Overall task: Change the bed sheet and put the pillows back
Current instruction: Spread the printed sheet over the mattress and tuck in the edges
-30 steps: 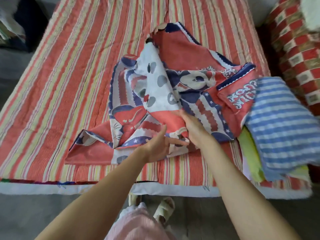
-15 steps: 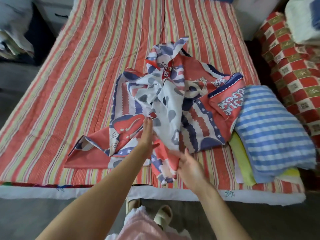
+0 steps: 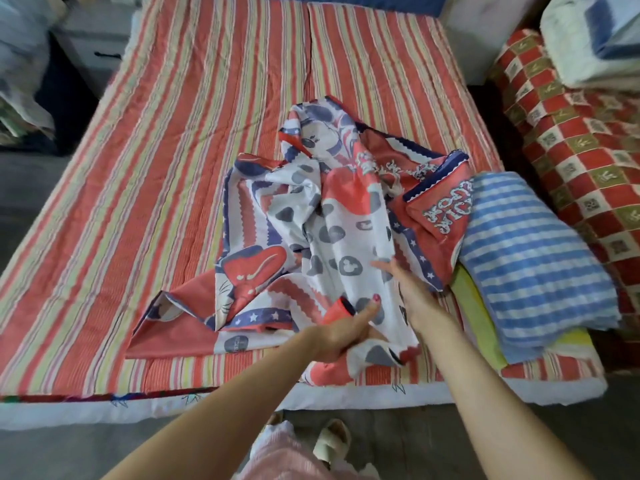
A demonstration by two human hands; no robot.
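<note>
A crumpled red, white and blue cartoon-print sheet (image 3: 311, 216) lies in a heap on the near half of the bed, over a red-and-yellow striped cover (image 3: 156, 188). My left hand (image 3: 341, 332) grips a bunched edge of the sheet near the bed's front edge, thumb on top. My right hand (image 3: 407, 289) reaches into the white part of the sheet just beyond it; its fingers are buried in the folds, so its hold is unclear.
A folded blue-and-white striped cloth (image 3: 533, 261) sits on yellow-green fabric (image 3: 474, 306) at the bed's near right corner. A red checkered sofa (image 3: 581, 150) stands to the right. A bedside cabinet (image 3: 93, 53) is at far left. My feet in sandals (image 3: 329, 441) are on the floor.
The left hand moved right and down and took hold of the sheet's near edge. The right hand went up into the white folds. The sheet has been pulled closer and spread further.
</note>
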